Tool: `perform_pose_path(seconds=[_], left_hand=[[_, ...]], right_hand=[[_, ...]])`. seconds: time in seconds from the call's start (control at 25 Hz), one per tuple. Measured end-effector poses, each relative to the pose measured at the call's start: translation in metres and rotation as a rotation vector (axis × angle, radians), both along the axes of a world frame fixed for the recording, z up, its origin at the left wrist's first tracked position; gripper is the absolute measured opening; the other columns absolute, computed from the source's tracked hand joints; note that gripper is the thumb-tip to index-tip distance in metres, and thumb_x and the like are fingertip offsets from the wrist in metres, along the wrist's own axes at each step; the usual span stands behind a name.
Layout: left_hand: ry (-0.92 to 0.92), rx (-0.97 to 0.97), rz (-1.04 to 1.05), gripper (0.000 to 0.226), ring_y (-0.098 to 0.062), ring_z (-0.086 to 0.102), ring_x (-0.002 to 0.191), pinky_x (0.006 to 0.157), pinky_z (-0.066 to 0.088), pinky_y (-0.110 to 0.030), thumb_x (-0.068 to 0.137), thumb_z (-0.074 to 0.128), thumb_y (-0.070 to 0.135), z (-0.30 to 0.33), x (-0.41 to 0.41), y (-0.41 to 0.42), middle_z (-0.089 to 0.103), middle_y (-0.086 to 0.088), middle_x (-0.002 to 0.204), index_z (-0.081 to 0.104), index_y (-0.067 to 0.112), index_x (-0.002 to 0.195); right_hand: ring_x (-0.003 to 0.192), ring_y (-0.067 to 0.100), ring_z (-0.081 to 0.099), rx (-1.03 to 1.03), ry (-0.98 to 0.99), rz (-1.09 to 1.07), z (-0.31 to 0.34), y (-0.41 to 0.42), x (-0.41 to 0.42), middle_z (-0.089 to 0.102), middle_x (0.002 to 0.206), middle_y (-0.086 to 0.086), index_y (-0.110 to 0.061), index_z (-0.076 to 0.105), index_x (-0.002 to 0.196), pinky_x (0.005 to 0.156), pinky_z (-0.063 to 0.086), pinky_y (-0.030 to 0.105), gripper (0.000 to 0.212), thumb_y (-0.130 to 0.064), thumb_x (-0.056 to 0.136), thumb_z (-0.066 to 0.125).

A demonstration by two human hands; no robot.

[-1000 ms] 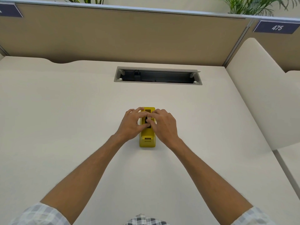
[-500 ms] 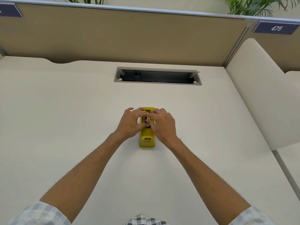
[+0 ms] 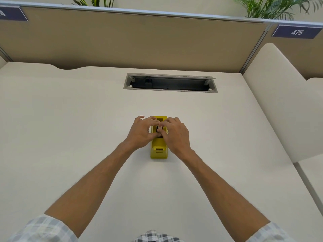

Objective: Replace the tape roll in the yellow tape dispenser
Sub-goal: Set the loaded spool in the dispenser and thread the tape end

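Pale desk (image 3: 70,137), yellow tape dispenser (image 3: 159,151); left hand (image 3: 142,132), right hand (image 3: 175,135), fingers curled into its well, grip unclear

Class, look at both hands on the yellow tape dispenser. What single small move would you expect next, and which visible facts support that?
Probably a short lift straight up out of the slot. Both the left hand and right hand pinch at the open well in the middle of the yellow tape dispenser, which rests flat on the desk. What they grip is hidden.
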State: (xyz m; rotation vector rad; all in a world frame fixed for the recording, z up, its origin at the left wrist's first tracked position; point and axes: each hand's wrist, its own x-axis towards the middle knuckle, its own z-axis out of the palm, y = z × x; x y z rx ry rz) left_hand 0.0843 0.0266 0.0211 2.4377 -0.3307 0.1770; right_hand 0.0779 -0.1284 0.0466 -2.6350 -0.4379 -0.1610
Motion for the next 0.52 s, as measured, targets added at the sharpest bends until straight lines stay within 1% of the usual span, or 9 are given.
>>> perform_pose_path(seconds=[0.08, 0.24, 0.36, 0.44, 0.52], left_hand=[[-0.005, -0.003, -0.003, 0.03, -0.011, 0.052, 0.123, 0.109, 0.019, -0.033, 0.08, 0.072, 0.031, 0.0, 0.001, 0.0, 0.068, 0.007, 0.116, 0.069, 0.027, 0.11], [-0.003, 0.0, 0.006, 0.038, -0.011, 0.05, 0.125, 0.111, 0.02, -0.036, 0.081, 0.072, 0.035, -0.001, 0.0, 0.0, 0.067, 0.005, 0.122, 0.067, 0.025, 0.117], [-0.01, -0.02, 0.006, 0.037, -0.011, 0.05, 0.125, 0.111, 0.021, -0.037, 0.081, 0.073, 0.035, -0.002, 0.0, 0.0, 0.068, 0.005, 0.121, 0.067, 0.026, 0.116], [-0.008, -0.022, 0.007, 0.037, -0.011, 0.05, 0.126, 0.111, 0.021, -0.038, 0.081, 0.073, 0.034, -0.002, 0.0, 0.0, 0.068, 0.005, 0.121, 0.067, 0.026, 0.116], [-0.005, -0.003, 0.005, 0.038, -0.01, 0.049, 0.126, 0.112, 0.02, -0.038, 0.08, 0.073, 0.034, -0.001, 0.001, 0.0, 0.067, 0.005, 0.122, 0.067, 0.026, 0.117]], right_hand=[[0.102, 0.02, 0.054, -0.004, -0.005, -0.004, -0.001, 0.0, -0.002, 0.067, 0.101, -0.002, -0.019, 0.07, 0.099, 0.079, 0.046, 0.036, 0.016, -0.026, 0.094, 0.057], [0.104, 0.019, 0.054, 0.038, -0.025, -0.037, -0.002, -0.002, -0.002, 0.066, 0.109, -0.002, -0.021, 0.069, 0.109, 0.081, 0.044, 0.033, 0.022, -0.03, 0.091, 0.06], [0.101, 0.02, 0.055, 0.05, -0.009, -0.033, 0.002, -0.005, 0.004, 0.068, 0.106, -0.001, -0.022, 0.072, 0.106, 0.082, 0.043, 0.035, 0.023, -0.032, 0.093, 0.057], [0.1, 0.021, 0.056, 0.023, -0.001, -0.01, 0.004, -0.005, 0.006, 0.069, 0.103, 0.0, -0.022, 0.073, 0.105, 0.082, 0.043, 0.037, 0.022, -0.03, 0.094, 0.055], [0.098, 0.021, 0.056, -0.004, -0.025, 0.006, 0.006, -0.005, 0.008, 0.07, 0.099, 0.001, -0.022, 0.074, 0.101, 0.079, 0.042, 0.037, 0.02, -0.026, 0.094, 0.056]])
